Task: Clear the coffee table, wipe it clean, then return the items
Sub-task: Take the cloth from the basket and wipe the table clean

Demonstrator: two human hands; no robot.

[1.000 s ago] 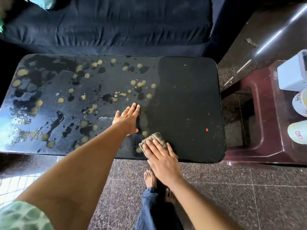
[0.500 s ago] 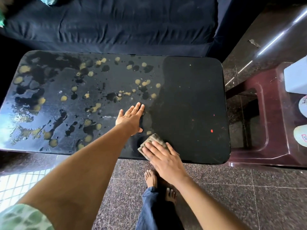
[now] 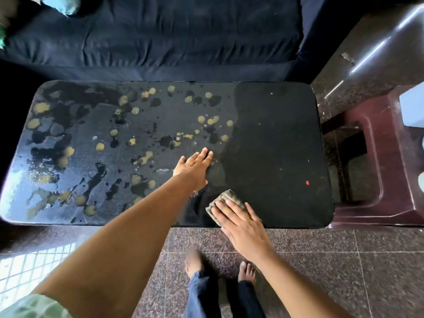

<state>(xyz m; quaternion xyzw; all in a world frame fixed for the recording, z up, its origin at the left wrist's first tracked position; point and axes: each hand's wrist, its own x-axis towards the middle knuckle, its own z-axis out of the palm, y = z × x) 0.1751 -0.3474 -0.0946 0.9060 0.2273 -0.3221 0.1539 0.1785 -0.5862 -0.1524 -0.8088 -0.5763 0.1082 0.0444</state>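
Mid-wipe: right hand (image 3: 241, 223), fingers flat, presses the cloth (image 3: 226, 198) at the coffee table (image 3: 275, 125) near edge, while left hand (image 3: 195, 168) rests open just beyond, and the yellow spots (image 3: 137, 111) lie leftward, likely next.

Right hand (image 3: 241, 222) presses a folded cloth (image 3: 226, 199) flat on the coffee table (image 3: 275, 134), near its front edge. Left hand (image 3: 195, 167) rests flat on the table, just beyond the cloth. Yellowish spots (image 3: 142, 159) cover the table's left part.

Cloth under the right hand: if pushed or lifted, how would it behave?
Probably floppy: the cloth lies bunched in soft folds. Likely light: the flat right hand covers most of it. It should slide easily, since the table looks wet beside it.
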